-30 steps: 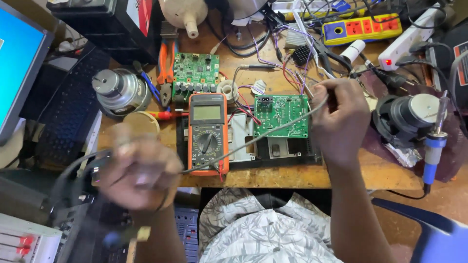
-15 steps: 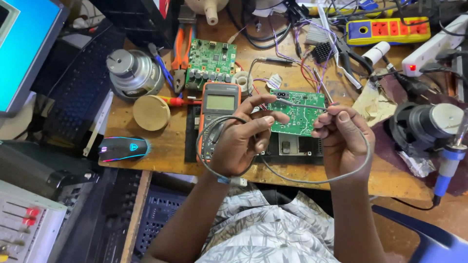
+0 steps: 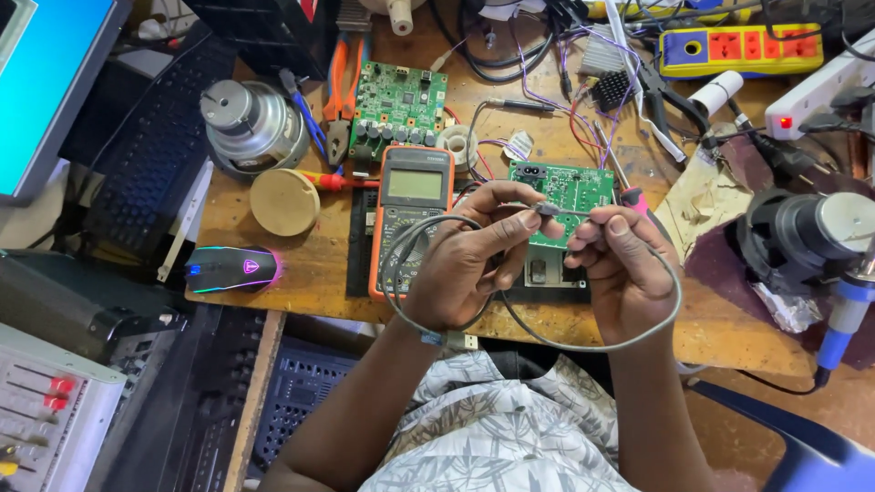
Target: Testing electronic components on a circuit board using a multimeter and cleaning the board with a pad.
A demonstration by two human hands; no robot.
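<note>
Both hands [image 3: 547,260] pinching grey cable [image 3: 597,344], above bench edge [image 3: 729,351]

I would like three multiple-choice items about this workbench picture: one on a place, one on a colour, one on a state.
1. Where is the black computer mouse with glowing edges?
A. left of the orange multimeter
B. on the green circuit board
C. beside the yellow power strip

2. What colour is the thin cable looped between the hands?
A. red
B. grey
C. yellow

3. How does the left hand hold the cable's small plug?
A. flat on the palm
B. not at all
C. pinched at the fingertips

Answers: 1 A, it lies on the wooden desk left of the meter. 2 B, the loop under the right hand is grey. 3 C, thumb and forefinger close on it.
</note>
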